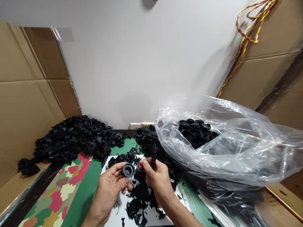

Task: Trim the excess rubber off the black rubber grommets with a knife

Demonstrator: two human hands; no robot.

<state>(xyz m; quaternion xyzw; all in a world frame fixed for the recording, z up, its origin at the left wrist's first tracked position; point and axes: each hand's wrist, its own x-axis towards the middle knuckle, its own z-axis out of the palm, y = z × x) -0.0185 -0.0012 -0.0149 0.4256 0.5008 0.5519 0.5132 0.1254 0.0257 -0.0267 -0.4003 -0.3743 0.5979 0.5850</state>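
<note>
My left hand (110, 184) pinches a round black rubber part (128, 170) by its side, with the open ring-shaped end facing me. Close beside it, my right hand (156, 178) is closed round a slim black tool (153, 156) that sticks up between thumb and fingers. The tool's working end is hidden, so its kind does not show. Thumb and forefinger of that hand point toward the rubber part, with a small gap between. Under both hands lies a white board (117, 209) strewn with black rubber scraps (134, 205).
A big heap of black rubber parts (75, 138) rises at the left by a cardboard sheet (28, 60). On the right stands a clear plastic bag (236, 157) holding ribbed black parts (196, 132). Twisted yellow-and-red wires (243, 41) hang above it. A camouflage-patterned strip (54, 195) lies front left.
</note>
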